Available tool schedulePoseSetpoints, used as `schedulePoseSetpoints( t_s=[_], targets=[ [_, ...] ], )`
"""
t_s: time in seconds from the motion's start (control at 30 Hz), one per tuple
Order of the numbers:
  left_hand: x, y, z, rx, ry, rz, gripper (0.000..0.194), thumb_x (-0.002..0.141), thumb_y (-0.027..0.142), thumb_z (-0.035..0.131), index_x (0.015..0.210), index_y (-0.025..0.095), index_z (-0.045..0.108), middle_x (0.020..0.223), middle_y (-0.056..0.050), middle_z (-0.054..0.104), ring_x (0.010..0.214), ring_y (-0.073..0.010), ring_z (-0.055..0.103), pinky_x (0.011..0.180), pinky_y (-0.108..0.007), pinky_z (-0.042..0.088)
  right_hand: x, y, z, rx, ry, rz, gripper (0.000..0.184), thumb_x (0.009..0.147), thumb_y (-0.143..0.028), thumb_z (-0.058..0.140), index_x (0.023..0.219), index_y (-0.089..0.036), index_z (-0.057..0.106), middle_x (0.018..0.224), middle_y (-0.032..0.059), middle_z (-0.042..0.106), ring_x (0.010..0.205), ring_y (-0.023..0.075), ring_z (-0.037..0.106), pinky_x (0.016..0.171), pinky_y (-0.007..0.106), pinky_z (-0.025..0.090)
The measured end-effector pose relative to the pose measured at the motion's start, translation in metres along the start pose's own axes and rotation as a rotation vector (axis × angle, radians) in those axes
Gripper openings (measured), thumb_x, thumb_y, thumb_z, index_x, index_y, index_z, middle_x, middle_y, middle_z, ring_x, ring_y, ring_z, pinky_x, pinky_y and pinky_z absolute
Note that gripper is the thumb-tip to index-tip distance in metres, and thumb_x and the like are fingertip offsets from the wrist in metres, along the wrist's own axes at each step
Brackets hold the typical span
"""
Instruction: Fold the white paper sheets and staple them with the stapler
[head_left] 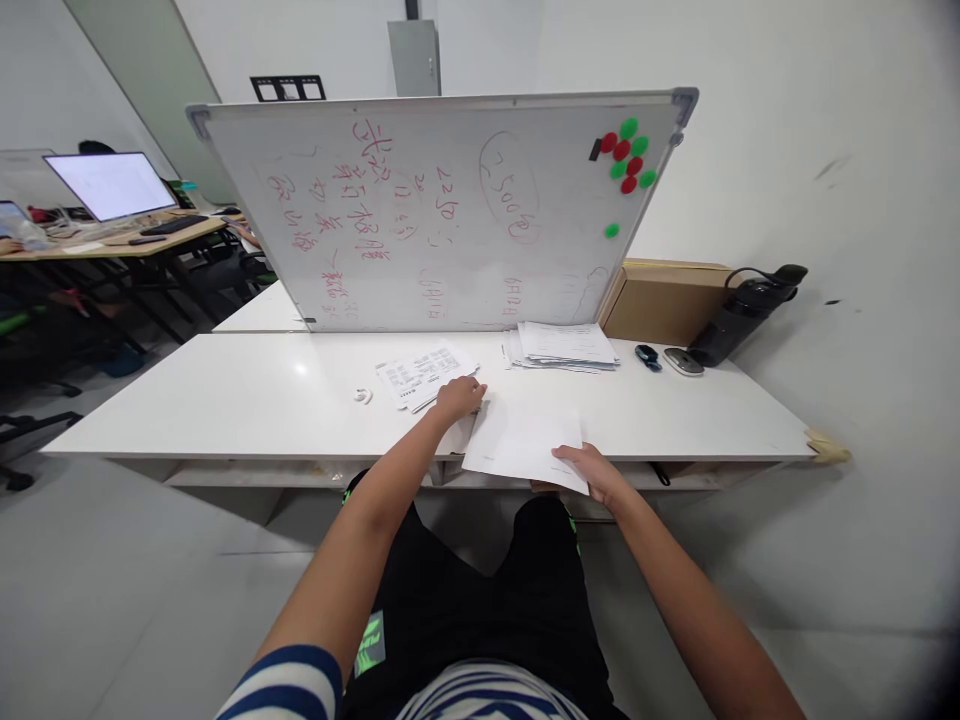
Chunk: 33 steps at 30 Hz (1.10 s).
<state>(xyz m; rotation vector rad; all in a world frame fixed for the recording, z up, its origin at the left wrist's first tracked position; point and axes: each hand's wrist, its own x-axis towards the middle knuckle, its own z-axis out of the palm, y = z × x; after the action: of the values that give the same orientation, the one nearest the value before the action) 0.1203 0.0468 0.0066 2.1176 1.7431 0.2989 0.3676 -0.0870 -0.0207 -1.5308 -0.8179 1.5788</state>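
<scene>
A mostly blank white sheet of paper [521, 435] lies partly on the white desk, its lower edge hanging past the front. My right hand [596, 472] pinches the lower right corner, thumb on top and fingers underneath. At the upper left edge of that sheet, my left hand [459, 398] is closed, its fingertips against the edge; the grip is partly hidden. Just left of it lies a loose stack of printed sheets [420, 375], which the hand partly overlaps. Farther back to the right sits another paper stack [566, 345].
A whiteboard [420, 220] with red writing and magnets stands at the desk's back. A small white curved object [363, 396] lies left. At right are a dark small device [647, 357], a mouse [684, 361], a black bottle [739, 320] and a cardboard box [664, 300].
</scene>
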Motion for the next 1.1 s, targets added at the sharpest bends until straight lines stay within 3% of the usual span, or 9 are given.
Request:
schedulePoseSetpoints(
  t_s=[0.1, 0.27, 0.6, 0.77, 0.93, 1.1],
  targets=[
    [0.002, 0.001, 0.0, -0.005, 0.011, -0.012, 0.039, 0.09, 0.05, 0.036, 0.091, 0.022, 0.063, 0.1, -0.007, 0.068, 0.094, -0.0255, 0.061, 0.08, -0.036, 0.043, 0.003, 0.001, 0.001, 0.009, 0.008, -0.008, 0.023, 0.069, -0.018, 0.064, 0.091, -0.011, 0.064, 0.075, 0.0075, 0.071, 0.066, 0.0192, 0.066, 0.059, 0.027, 0.052],
    [0.012, 0.003, 0.001, -0.03, 0.055, -0.06, 0.052, 0.094, 0.053, 0.019, 0.089, 0.023, 0.061, 0.096, -0.006, 0.068, 0.088, -0.023, 0.061, 0.079, -0.035, 0.043, 0.009, 0.0, 0.0, -0.015, 0.004, 0.002, 0.025, 0.069, -0.02, 0.065, 0.092, -0.012, 0.063, 0.075, 0.0071, 0.071, 0.067, 0.0199, 0.066, 0.058, 0.028, 0.052],
    [0.021, 0.006, 0.016, 0.05, 0.12, -0.062, 0.047, 0.09, 0.053, 0.033, 0.107, 0.021, 0.063, 0.125, -0.012, 0.057, 0.123, -0.0311, 0.041, 0.098, -0.045, 0.033, 0.007, -0.001, 0.004, 0.03, -0.005, 0.018, 0.019, 0.07, -0.019, 0.063, 0.089, -0.014, 0.063, 0.075, 0.0076, 0.071, 0.063, 0.0213, 0.066, 0.059, 0.031, 0.055],
    [0.022, 0.006, 0.024, 0.095, 0.128, -0.046, 0.044, 0.09, 0.049, 0.035, 0.113, 0.02, 0.06, 0.13, -0.012, 0.053, 0.124, -0.0311, 0.038, 0.1, -0.049, 0.029, 0.006, -0.002, 0.004, 0.033, 0.018, 0.042, 0.022, 0.07, -0.019, 0.066, 0.091, -0.013, 0.063, 0.078, 0.0089, 0.072, 0.066, 0.022, 0.067, 0.061, 0.03, 0.055],
    [0.022, 0.006, 0.027, 0.155, 0.142, -0.017, 0.043, 0.092, 0.048, 0.032, 0.112, 0.021, 0.058, 0.132, -0.012, 0.052, 0.127, -0.0308, 0.034, 0.108, -0.055, 0.014, 0.005, -0.003, 0.003, 0.016, 0.012, 0.034, 0.023, 0.07, -0.021, 0.068, 0.092, -0.014, 0.064, 0.082, 0.01, 0.072, 0.072, 0.0232, 0.068, 0.064, 0.03, 0.056],
    [0.021, 0.006, 0.028, 0.161, 0.146, -0.001, 0.043, 0.092, 0.047, 0.031, 0.115, 0.019, 0.056, 0.131, -0.013, 0.051, 0.126, -0.0317, 0.035, 0.107, -0.058, 0.012, 0.005, -0.001, 0.005, -0.033, 0.059, 0.018, 0.023, 0.071, -0.022, 0.067, 0.092, -0.014, 0.065, 0.081, 0.0107, 0.072, 0.072, 0.024, 0.069, 0.064, 0.031, 0.056]
  ],
)
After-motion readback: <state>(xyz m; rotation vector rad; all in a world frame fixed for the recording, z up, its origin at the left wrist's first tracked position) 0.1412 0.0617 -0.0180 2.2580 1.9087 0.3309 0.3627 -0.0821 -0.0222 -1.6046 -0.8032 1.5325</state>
